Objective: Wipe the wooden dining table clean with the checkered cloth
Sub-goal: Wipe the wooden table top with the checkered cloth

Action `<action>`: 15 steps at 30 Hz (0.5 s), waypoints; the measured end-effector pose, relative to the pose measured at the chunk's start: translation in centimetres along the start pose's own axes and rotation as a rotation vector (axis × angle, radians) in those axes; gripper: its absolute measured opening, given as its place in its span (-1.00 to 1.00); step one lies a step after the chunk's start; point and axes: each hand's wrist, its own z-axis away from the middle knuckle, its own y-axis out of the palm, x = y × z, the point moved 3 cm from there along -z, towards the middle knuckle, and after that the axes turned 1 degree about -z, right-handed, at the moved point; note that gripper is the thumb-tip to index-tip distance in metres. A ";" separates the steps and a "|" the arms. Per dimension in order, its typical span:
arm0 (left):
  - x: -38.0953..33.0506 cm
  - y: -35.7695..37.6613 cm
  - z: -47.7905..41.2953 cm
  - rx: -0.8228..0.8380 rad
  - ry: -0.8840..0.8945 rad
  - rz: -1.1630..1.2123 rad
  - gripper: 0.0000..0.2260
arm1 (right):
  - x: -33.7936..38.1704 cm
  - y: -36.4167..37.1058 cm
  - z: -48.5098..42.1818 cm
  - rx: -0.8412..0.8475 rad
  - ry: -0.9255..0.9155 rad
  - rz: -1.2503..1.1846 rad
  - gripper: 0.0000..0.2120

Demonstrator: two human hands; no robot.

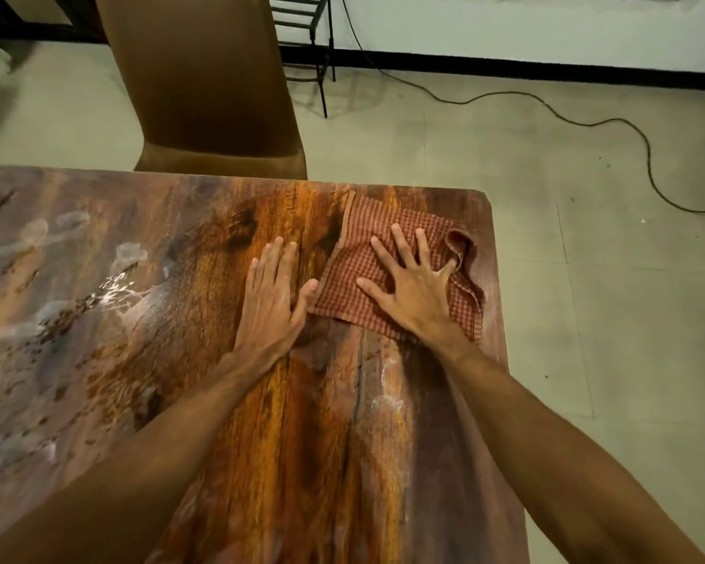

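Observation:
The red-and-white checkered cloth (367,238) lies spread near the far right corner of the wooden dining table (310,421). My right hand (412,284) presses flat on the cloth with its fingers splayed. The cloth's right edge is bunched into a fold beside my little finger. My left hand (271,299) rests flat on the bare wood just left of the cloth, its thumb touching the cloth's left edge. White smears and dark specks (78,287) cover the left part of the tabletop.
A brown covered chair (208,83) stands at the table's far edge. A black metal rack (302,38) stands by the wall behind it. A black cable (546,107) snakes across the tiled floor to the right of the table.

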 end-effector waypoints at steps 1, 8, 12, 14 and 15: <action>0.2 0.0 0.5 0.001 -0.004 -0.006 -0.40 | 0.8 0.0 0.2 -0.009 0.032 0.007 -0.24; -1.0 -0.6 4.9 0.006 -0.026 0.006 -0.42 | 5.4 2.7 8.4 0.006 -0.378 0.097 -0.44; -1.4 -1.0 7.6 -0.002 -0.018 0.005 -0.42 | 0.7 0.6 8.3 -0.059 -0.074 -0.074 -0.48; -1.6 -1.1 9.3 0.000 -0.032 0.007 -0.42 | 1.9 0.7 10.1 -0.075 -0.017 -0.072 -0.47; -1.8 -1.2 10.3 0.006 -0.041 0.006 -0.41 | 3.2 1.4 11.7 -0.067 -0.048 -0.059 -0.47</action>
